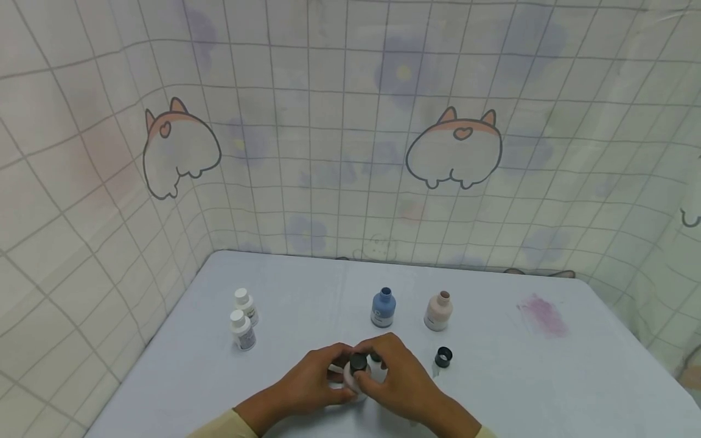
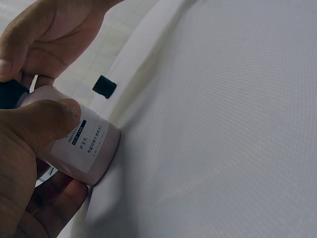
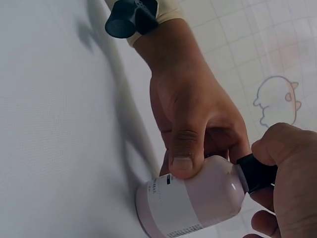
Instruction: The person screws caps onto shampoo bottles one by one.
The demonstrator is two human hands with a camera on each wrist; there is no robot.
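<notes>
My left hand [image 1: 312, 380] grips a pale pink bottle [image 3: 213, 191] with a white printed label, its thumb pressed along the side. The bottle stands on the table near the front. On its neck sits a black cap [image 1: 358, 362], which my right hand [image 1: 402, 380] pinches between thumb and fingers. In the right wrist view the cap [image 3: 255, 173] overlaps the neck, and the right fingers partly cover it. A loose black cap [image 1: 376, 357] lies just behind the right fingers, partly hidden.
Beyond the hands stand a blue bottle [image 1: 383, 309] and a pale pink bottle [image 1: 439, 311], both uncapped. Another black cap [image 1: 443, 357] lies to the right. Two small white bottles [image 1: 243, 331] stand at the left. A pink stain [image 1: 543, 315] marks the white table [image 1: 591, 371].
</notes>
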